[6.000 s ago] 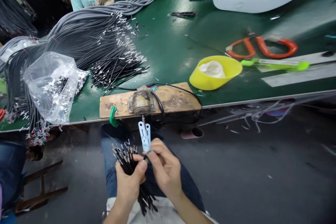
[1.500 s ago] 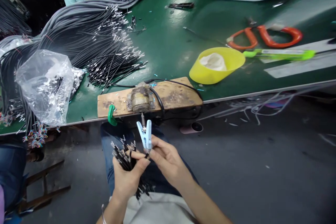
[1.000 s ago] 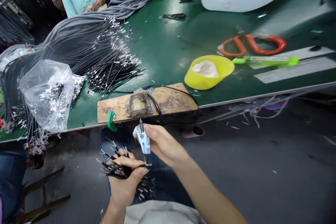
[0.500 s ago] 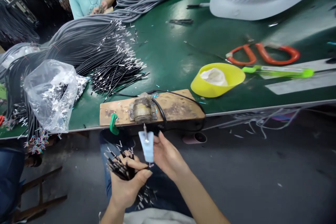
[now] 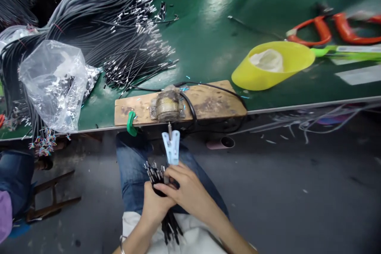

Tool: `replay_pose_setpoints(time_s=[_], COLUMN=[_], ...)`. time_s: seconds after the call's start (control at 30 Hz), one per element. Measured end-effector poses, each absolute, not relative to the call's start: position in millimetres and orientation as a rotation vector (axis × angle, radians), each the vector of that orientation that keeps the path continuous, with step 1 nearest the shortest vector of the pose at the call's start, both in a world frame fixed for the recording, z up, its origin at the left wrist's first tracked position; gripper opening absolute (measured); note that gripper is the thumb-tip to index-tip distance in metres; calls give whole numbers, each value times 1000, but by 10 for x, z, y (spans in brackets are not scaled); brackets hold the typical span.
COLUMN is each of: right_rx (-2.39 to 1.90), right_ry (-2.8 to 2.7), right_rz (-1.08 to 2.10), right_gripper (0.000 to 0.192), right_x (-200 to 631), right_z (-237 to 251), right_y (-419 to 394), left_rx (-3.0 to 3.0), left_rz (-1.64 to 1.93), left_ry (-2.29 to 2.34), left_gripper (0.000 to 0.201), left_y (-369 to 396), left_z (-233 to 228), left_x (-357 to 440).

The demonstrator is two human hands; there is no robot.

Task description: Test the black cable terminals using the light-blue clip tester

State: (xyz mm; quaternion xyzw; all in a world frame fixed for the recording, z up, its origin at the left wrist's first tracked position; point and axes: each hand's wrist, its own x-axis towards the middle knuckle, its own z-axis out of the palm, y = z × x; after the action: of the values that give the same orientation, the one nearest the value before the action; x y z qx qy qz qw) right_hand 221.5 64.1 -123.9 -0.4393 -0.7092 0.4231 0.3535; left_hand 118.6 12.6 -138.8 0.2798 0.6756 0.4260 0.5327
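My left hand (image 5: 156,204) is closed round a bundle of short black cables (image 5: 171,224), held upright over my lap with the silvery tips on top. My right hand (image 5: 187,186) closes on the same bundle from the right, its thumb laid across the cables and its fingers curled near the tips. Just above those fingers is a light blue clothespin (image 5: 171,147), mounted on the metal shaft (image 5: 170,129) of a small worn motor (image 5: 168,105). What lies inside the right fingers is partly hidden.
The motor sits on a wooden board (image 5: 208,101) at the table's edge, beside a green clamp (image 5: 131,123). Left are a plastic bag (image 5: 53,83) and piled grey cables (image 5: 89,12). Right are a yellow container (image 5: 270,75) and orange-handled pliers (image 5: 323,29). Another person's arm shows behind.
My right hand has left the clothespin's side and come down onto the cable bundle. The left hand has drawn lower, away from the clothespin. The view has tilted downward.
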Motion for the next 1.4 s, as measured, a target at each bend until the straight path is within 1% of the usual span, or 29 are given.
replay_pose_setpoints(time_s=[0.1,0.27,0.43,0.5,0.57,0.63,0.7,0.77,0.8,0.87,1.0,1.07,1.13,1.2,1.27,1.4], right_rx=[-1073,-1031,-1019,-995,-985,-1006,-1037,-1047,-1048,-1043,-886,-766,-760,-825,-853,-864], right_ry=[-1813,-1693,-1445,-1477,-1594,-1672,-1660,-1593,-1544,-1415,-970,-746,-647,-658,-777,-1053], right_rz=[1220,1299,1355,1323,1197,946,680,563,596,819,1587,1845,1883,1793,1716,1609], right_gripper=[25,34,26,26,27,29,27,25,24,23,30,32,31,30,28,18], right_x=[2246,2298,2337,2342,2312,2246,2169,2115,2100,2088,2062,2046,2054,2101,2172,2266], right_z=[-1292,-1288,-1256,-1231,-1207,-1197,-1202,-1212,-1214,-1212,-1215,-1236,-1264,-1282,-1276,-1201], right_y=[600,626,707,727,727,711,690,677,674,671,646,635,645,682,734,794], left_rx=[670,578,597,577,566,562,552,540,538,544,582,593,589,579,574,576], left_rz=[987,1049,1060,1054,1039,1045,1074,1092,1093,1085,1071,1062,1055,1047,1038,1024], left_ry=[1584,1429,1362,1377,1401,1439,1482,1506,1507,1494,1443,1416,1395,1380,1370,1337], left_gripper=[14,25,35,38,37,37,35,32,33,36,37,39,41,42,42,43], left_y=[4,-44,83,120,145,169,198,231,247,278,322,331,333,330,330,348], left_z=[-1453,-1455,-1313,-1252,-1207,-1178,-1160,-1146,-1139,-1124,-1095,-1088,-1085,-1084,-1078,-1039], left_x=[1149,1130,1162,1163,1163,1166,1172,1171,1167,1152,1132,1132,1133,1126,1113,1097])
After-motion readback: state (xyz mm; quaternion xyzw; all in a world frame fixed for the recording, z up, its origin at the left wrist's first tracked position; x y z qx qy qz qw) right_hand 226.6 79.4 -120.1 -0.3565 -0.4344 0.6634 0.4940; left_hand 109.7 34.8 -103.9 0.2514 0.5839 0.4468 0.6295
